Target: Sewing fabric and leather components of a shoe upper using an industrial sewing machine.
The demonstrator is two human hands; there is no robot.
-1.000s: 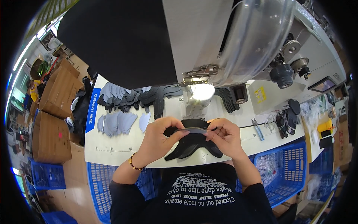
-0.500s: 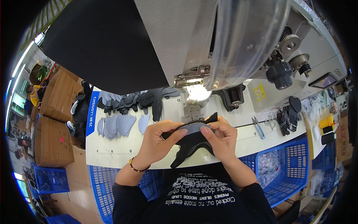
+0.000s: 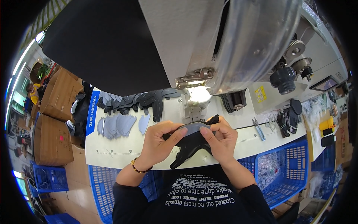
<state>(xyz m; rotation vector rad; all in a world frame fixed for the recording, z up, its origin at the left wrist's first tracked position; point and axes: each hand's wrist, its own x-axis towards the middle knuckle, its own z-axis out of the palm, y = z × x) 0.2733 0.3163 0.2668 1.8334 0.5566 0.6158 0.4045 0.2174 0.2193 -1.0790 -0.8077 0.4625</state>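
Note:
Between my hands is a black curved fabric piece (image 3: 191, 145) with a grey patch (image 3: 192, 129) lying along its upper edge. My left hand (image 3: 161, 140) pinches the left end of the patch, thumb on top and fingers behind. At the right end my right hand (image 3: 220, 139) grips in the same way. The black piece hangs toward me over the table's front edge. Just beyond my hands stands the lit needle area of a sewing machine (image 3: 194, 106). Loose grey patches (image 3: 121, 125) lie to the left, below a row of black-and-grey pieces (image 3: 149, 100).
Blue-handled snips (image 3: 259, 130) and small scissors (image 3: 271, 121) lie on the white table (image 3: 123, 155) at right. Blue crates (image 3: 285, 170) stand below its front edge. Cardboard boxes (image 3: 56, 140) are at the left. The machine head (image 3: 167, 37) overhangs the table.
Both hands keep their hold on the black piece and grey patch, with hardly any movement. The machine head appears slightly shifted to the right in view.

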